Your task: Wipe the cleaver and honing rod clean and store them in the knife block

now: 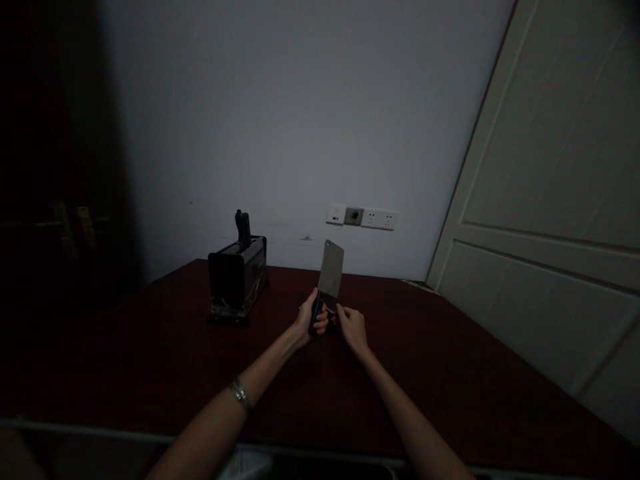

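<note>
A cleaver (331, 273) with a broad steel blade stands upright above the dark red table (150, 360). My left hand (311, 319) is wrapped round its black handle. My right hand (350, 325) is right beside it, with fingertips pinched at the base of the blade near the handle. A black knife block (236, 280) sits to the left of my hands, with a dark knife handle (243, 227) sticking out of its top.
A pale wall with a row of power sockets (363, 217) stands behind the table. A white door (550, 220) fills the right side. The left of the room is in deep shadow. A bracelet (240, 395) is on my left wrist.
</note>
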Demonstrator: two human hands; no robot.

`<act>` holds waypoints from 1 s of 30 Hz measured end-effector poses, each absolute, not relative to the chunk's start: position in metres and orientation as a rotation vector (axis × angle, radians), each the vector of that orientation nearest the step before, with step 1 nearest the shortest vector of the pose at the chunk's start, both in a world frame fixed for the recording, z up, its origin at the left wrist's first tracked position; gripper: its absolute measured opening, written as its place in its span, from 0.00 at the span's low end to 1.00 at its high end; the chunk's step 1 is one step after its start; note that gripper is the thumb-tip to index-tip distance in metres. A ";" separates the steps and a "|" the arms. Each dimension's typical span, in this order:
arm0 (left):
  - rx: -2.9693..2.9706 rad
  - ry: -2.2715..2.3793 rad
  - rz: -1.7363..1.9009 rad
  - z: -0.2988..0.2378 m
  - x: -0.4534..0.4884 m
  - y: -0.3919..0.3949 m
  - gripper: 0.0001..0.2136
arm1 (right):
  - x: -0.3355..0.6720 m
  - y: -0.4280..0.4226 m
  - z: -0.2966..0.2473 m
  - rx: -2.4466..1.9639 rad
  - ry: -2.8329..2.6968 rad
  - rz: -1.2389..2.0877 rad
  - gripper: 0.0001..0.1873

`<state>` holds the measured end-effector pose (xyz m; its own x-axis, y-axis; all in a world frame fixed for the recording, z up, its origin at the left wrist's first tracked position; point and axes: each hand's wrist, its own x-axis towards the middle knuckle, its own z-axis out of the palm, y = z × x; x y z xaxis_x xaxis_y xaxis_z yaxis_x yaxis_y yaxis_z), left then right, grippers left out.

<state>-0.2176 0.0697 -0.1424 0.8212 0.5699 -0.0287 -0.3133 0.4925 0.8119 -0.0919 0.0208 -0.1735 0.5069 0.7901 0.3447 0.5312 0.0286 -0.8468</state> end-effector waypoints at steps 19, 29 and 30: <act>0.749 0.105 0.376 -0.130 -0.257 0.102 0.25 | -0.084 0.040 -0.188 -1.617 -1.767 0.121 0.07; 0.782 0.154 0.218 -0.133 -0.262 0.108 0.24 | -0.008 0.061 -0.172 -1.473 -0.866 0.122 0.15; 0.773 0.155 0.215 -0.136 -0.262 0.108 0.24 | 0.000 0.063 -0.166 -1.446 -0.786 0.106 0.15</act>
<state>-0.2624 0.1084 -0.1355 0.9669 0.2482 -0.0598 -0.1350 0.6960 0.7053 -0.0002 0.0630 -0.1657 0.7507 0.5147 0.4143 0.3864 0.1666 -0.9071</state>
